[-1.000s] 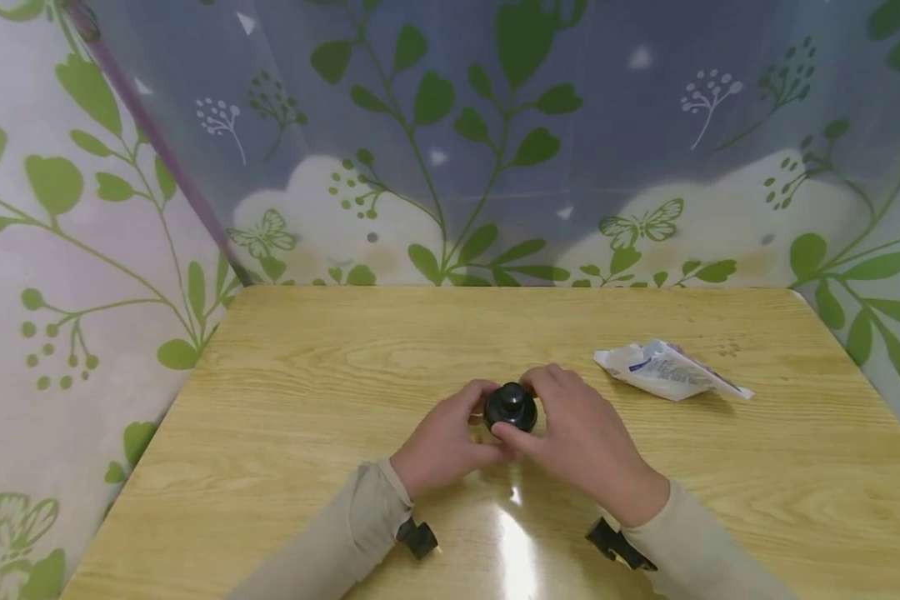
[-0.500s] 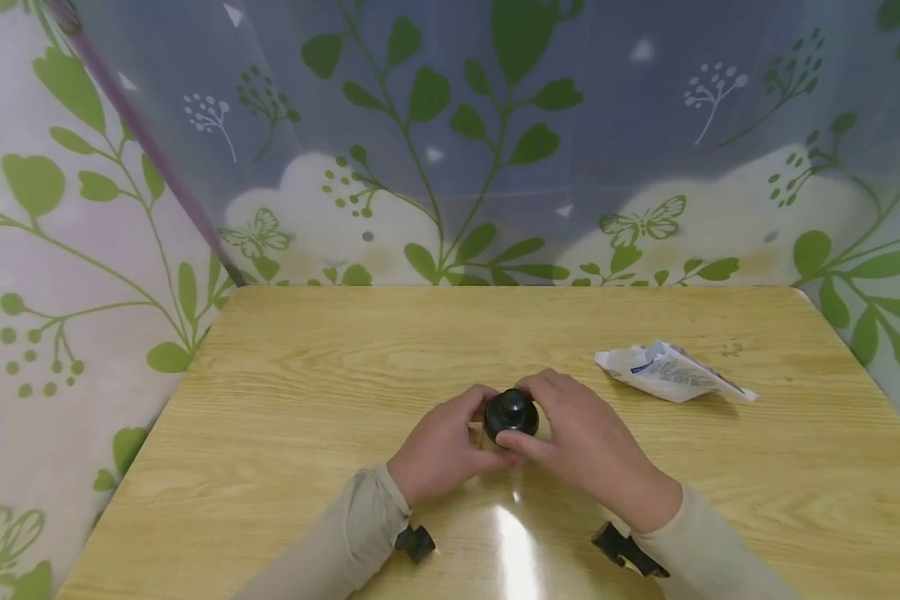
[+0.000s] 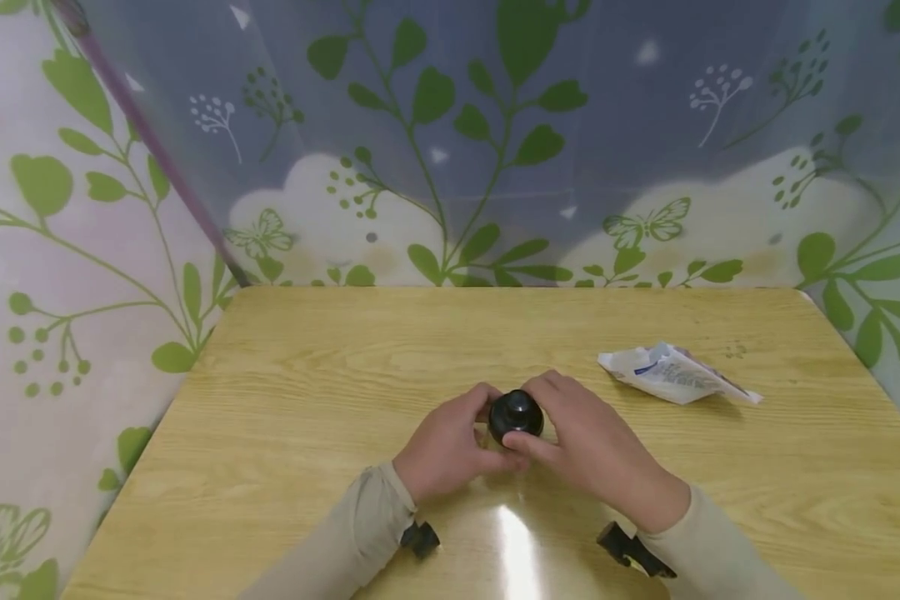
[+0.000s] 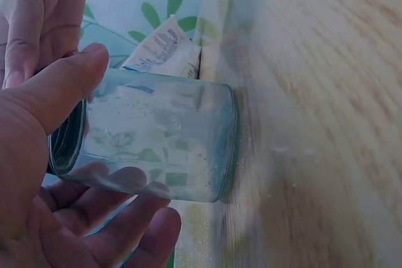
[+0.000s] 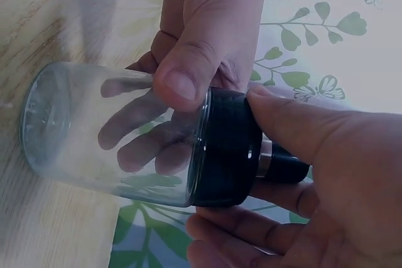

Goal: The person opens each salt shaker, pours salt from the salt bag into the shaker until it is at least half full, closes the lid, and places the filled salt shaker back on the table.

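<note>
A clear glass jar [image 4: 160, 133] with a black lid [image 3: 516, 414] stands upright between both hands over the wooden table. From the side, my left hand [image 3: 441, 446] holds the jar's glass body, its fingers curled behind the glass and its thumb near the top. My right hand [image 3: 596, 446] grips the rim of the lid, thumb on one side and fingers on the other. A knob tops the lid, as the right wrist view also shows. Inside the glass I see no contents. Whether the jar's base touches the tabletop, I cannot tell.
Back right of the hands lies a crumpled white packet [image 3: 678, 372] with printing on it. The wood-grain table [image 3: 330, 350] ends at a leaf-patterned curtain [image 3: 390, 125] behind and on both sides. A black wrist mount [image 3: 633, 550] hangs below the right sleeve.
Both hands and the jar have shifted very slightly to the right and toward me in the head view, which itself moved a little. The grips look the same.
</note>
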The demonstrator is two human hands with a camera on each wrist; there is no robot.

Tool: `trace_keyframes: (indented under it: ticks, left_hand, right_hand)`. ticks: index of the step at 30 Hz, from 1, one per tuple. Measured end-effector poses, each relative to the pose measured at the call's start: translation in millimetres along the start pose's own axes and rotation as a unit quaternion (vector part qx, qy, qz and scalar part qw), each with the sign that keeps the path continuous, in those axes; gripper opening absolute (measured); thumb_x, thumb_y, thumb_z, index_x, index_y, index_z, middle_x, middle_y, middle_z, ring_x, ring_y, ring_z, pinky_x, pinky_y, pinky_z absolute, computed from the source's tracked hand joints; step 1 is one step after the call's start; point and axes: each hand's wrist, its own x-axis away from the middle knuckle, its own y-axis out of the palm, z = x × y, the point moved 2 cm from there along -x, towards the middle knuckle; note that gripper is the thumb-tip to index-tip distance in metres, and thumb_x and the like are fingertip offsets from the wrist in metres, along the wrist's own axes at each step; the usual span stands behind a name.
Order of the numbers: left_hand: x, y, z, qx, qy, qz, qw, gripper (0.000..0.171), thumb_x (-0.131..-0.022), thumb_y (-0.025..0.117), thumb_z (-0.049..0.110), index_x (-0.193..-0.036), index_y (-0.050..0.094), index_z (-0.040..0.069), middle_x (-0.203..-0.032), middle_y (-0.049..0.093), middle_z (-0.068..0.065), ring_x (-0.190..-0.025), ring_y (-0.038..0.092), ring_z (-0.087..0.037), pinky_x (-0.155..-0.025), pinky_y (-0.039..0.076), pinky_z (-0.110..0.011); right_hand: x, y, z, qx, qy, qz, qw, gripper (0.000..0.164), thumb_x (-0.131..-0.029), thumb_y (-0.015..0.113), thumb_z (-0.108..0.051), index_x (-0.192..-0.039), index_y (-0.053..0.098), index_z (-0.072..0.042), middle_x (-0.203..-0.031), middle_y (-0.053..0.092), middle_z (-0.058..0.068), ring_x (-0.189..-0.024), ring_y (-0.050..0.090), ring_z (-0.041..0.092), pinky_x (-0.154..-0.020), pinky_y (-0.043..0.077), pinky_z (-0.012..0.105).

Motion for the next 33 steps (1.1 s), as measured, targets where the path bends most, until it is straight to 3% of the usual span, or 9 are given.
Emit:
trace_keyframes:
  ticks: [7, 12, 16, 19, 24, 27, 30, 33]
  left_hand:
    - [2.5, -3.2, 0.5, 0.007, 0.006, -0.012, 0.9999, 0.058, -0.078, 0.092, 0.040, -0.123, 0.058, 0.026, -0.116, 0.070, 0.013, -0.110, 0.068, -0.007, -0.086, 0.056, -0.029]
    - [4.1, -2.7, -0.2, -0.012, -0.002, -0.015, 0.9998, 0.056, -0.080, 0.090, 0.034, -0.125, 0.059, 0.023, -0.116, 0.070, 0.011, -0.102, 0.067, -0.006, -0.083, 0.055, -0.027]
    - [4.0, -1.4, 2.4, -0.027, -0.003, -0.013, 0.9995, 0.054, -0.079, 0.089, 0.029, -0.124, 0.059, 0.022, -0.118, 0.070, 0.009, -0.098, 0.066, -0.008, -0.075, 0.054, -0.027]
    - [3.8, 0.0, 5.6, -0.045, 0.001, -0.008, 0.9990, 0.054, -0.079, 0.089, 0.030, -0.123, 0.058, 0.022, -0.118, 0.071, 0.008, -0.106, 0.067, -0.010, -0.083, 0.055, -0.030]
    - [4.1, 2.2, 9.4, -0.063, 0.000, -0.008, 0.9980, 0.056, -0.079, 0.090, 0.033, -0.122, 0.057, 0.021, -0.116, 0.071, 0.008, -0.112, 0.067, -0.012, -0.094, 0.053, -0.033]
    - [4.0, 2.0, 9.2, -0.058, 0.000, -0.015, 0.9982, 0.055, -0.079, 0.090, 0.034, -0.122, 0.057, 0.022, -0.118, 0.071, 0.007, -0.105, 0.068, -0.011, -0.085, 0.054, -0.030]
    - [3.8, 1.0, 7.6, -0.049, 0.001, -0.025, 0.9985, 0.054, -0.080, 0.089, 0.035, -0.122, 0.057, 0.024, -0.120, 0.071, 0.006, -0.100, 0.067, -0.011, -0.080, 0.053, -0.028]
    - [3.7, 0.7, 5.9, -0.043, 0.000, -0.033, 0.9985, 0.054, -0.080, 0.088, 0.034, -0.123, 0.057, 0.024, -0.122, 0.071, 0.005, -0.103, 0.068, -0.012, -0.084, 0.052, -0.030]
  right_hand:
    - [-0.2, -1.5, -4.7, 0.043, -0.007, -0.009, 0.999, 0.038, -0.088, 0.081, -0.044, -0.105, 0.062, -0.015, -0.100, 0.063, -0.003, -0.078, 0.054, 0.010, -0.068, 0.048, 0.030]
    - [-1.0, 2.3, -8.3, 0.046, 0.015, -0.026, 0.999, 0.041, -0.087, 0.080, -0.045, -0.106, 0.063, -0.013, -0.100, 0.063, -0.001, -0.076, 0.055, 0.010, -0.068, 0.049, 0.031]
    - [-0.3, 3.4, -9.1, 0.051, 0.032, -0.021, 0.998, 0.053, -0.087, 0.078, -0.047, -0.119, 0.063, -0.008, -0.109, 0.065, 0.004, -0.086, 0.062, 0.017, -0.076, 0.053, 0.037]
    - [0.5, 3.2, -8.0, 0.075, 0.048, -0.015, 0.996, 0.067, -0.085, 0.077, -0.057, -0.124, 0.064, -0.004, -0.110, 0.067, 0.007, -0.092, 0.065, 0.023, -0.080, 0.055, 0.042]
    - [2.2, 3.9, -5.8, 0.099, 0.059, -0.019, 0.993, 0.066, -0.083, 0.076, -0.064, -0.110, 0.067, -0.005, -0.097, 0.066, 0.005, -0.082, 0.061, 0.019, -0.072, 0.052, 0.039]
    - [2.4, 4.4, -4.6, 0.083, 0.045, -0.026, 0.995, 0.058, -0.085, 0.078, -0.058, -0.109, 0.068, -0.006, -0.101, 0.067, 0.003, -0.084, 0.061, 0.018, -0.072, 0.052, 0.037]
    - [2.8, 4.0, -3.5, 0.050, 0.032, -0.041, 0.997, 0.054, -0.086, 0.080, -0.049, -0.118, 0.067, -0.007, -0.109, 0.068, 0.003, -0.093, 0.064, 0.019, -0.080, 0.055, 0.039]
    - [4.0, 3.1, -3.2, 0.009, 0.037, -0.058, 0.998, 0.067, -0.085, 0.080, -0.039, -0.137, 0.058, -0.002, -0.120, 0.067, 0.007, -0.107, 0.066, 0.025, -0.092, 0.054, 0.046]
